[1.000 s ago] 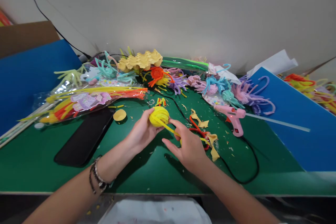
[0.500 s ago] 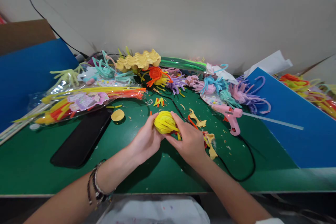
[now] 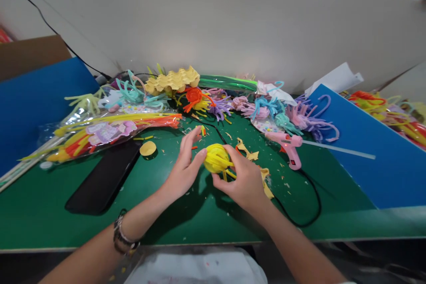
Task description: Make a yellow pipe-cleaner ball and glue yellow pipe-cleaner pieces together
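Above the green surface [image 3: 146,177], yellow fuzzy ball [image 3: 214,158] clamped between thumb and fingers of the right hand [image 3: 244,178], left hand [image 3: 183,173] spread, thumb at the ball's edge — contact unclear — pink glue gun [image 3: 289,141] at right.

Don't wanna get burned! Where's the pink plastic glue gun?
In the head view, the pink plastic glue gun is on the green tabletop, right of the right hand and near the flat blue panel.

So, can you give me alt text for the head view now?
A person's right hand holds a fuzzy yellow ball above a green table, the left hand open beside it. A pink glue gun lies to the right and a black slab to the left, with colourful fuzzy bundles behind.
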A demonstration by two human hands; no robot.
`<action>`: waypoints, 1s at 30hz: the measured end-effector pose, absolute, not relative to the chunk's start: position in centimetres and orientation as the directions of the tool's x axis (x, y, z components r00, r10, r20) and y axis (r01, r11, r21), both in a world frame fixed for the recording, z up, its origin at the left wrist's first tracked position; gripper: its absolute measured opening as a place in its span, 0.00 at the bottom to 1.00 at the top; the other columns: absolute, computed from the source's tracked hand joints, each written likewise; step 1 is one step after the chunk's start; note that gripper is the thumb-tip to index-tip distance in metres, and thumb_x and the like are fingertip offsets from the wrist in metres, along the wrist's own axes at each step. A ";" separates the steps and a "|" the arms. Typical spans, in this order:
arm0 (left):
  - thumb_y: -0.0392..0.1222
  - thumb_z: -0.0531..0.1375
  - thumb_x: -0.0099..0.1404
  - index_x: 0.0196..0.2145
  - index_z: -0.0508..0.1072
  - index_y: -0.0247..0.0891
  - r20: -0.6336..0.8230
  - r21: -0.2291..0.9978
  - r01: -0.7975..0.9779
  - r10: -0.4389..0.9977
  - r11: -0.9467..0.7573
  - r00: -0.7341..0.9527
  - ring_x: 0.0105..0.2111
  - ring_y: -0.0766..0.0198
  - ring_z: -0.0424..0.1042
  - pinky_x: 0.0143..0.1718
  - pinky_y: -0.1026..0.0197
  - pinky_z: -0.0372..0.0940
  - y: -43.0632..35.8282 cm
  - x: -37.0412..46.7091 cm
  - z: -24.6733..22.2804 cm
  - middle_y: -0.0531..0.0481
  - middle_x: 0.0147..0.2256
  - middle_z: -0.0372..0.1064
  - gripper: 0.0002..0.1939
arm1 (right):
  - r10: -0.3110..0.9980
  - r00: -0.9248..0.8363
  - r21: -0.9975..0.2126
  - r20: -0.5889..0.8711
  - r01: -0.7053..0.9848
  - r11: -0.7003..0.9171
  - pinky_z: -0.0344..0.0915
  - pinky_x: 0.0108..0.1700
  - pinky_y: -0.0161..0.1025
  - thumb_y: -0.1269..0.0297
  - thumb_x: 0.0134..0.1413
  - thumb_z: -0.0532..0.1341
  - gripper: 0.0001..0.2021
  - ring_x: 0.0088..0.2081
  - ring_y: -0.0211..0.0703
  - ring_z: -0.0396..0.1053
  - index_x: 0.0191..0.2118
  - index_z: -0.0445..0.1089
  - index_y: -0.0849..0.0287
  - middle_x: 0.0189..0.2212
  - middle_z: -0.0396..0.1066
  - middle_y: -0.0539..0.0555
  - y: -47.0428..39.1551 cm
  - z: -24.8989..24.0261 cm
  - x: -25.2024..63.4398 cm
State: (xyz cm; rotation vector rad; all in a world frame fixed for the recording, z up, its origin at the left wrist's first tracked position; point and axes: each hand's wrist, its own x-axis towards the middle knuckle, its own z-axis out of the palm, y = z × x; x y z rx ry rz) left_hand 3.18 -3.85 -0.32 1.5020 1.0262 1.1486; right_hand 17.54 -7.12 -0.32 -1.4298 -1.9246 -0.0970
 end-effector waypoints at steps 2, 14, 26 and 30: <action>0.42 0.45 0.64 0.51 0.60 0.44 0.341 0.862 0.251 0.870 -0.440 0.356 0.55 0.61 0.53 0.56 0.55 0.44 -4.0 2.7 -0.5 0.49 0.54 0.57 0.18 | 0.800 -0.124 -0.339 0.588 0.859 0.383 0.65 0.28 0.35 0.59 0.41 0.56 0.23 0.28 0.43 0.70 0.45 0.64 0.66 0.30 0.73 0.57 -7.1 -0.4 17.6; 0.43 0.62 0.50 0.52 0.59 0.43 0.247 0.905 0.191 0.835 -0.381 0.491 0.51 0.51 0.58 0.53 0.54 0.48 -5.0 2.6 0.8 0.46 0.50 0.61 0.31 | 0.689 -0.186 -0.160 0.701 0.900 0.405 0.60 0.23 0.35 0.49 0.52 0.48 0.23 0.24 0.44 0.69 0.40 0.64 0.67 0.24 0.71 0.58 -8.1 0.9 17.5; 0.42 0.66 0.44 0.48 0.60 0.42 0.248 0.921 0.095 0.755 -0.378 0.607 0.47 0.53 0.59 0.49 0.55 0.52 -4.3 2.6 -0.1 0.45 0.45 0.62 0.33 | 0.630 -0.351 0.077 0.693 0.905 0.419 0.55 0.21 0.35 0.49 0.56 0.43 0.23 0.21 0.40 0.65 0.36 0.64 0.65 0.19 0.67 0.54 -8.6 1.5 17.5; 0.44 0.65 0.45 0.45 0.62 0.42 0.214 0.897 0.197 0.779 -0.396 0.589 0.45 0.53 0.59 0.49 0.54 0.50 -4.3 3.1 0.0 0.47 0.42 0.65 0.28 | 0.699 -0.383 0.052 0.604 0.894 0.445 0.56 0.22 0.36 0.53 0.55 0.45 0.21 0.22 0.42 0.65 0.38 0.63 0.66 0.22 0.69 0.57 -8.4 0.6 18.0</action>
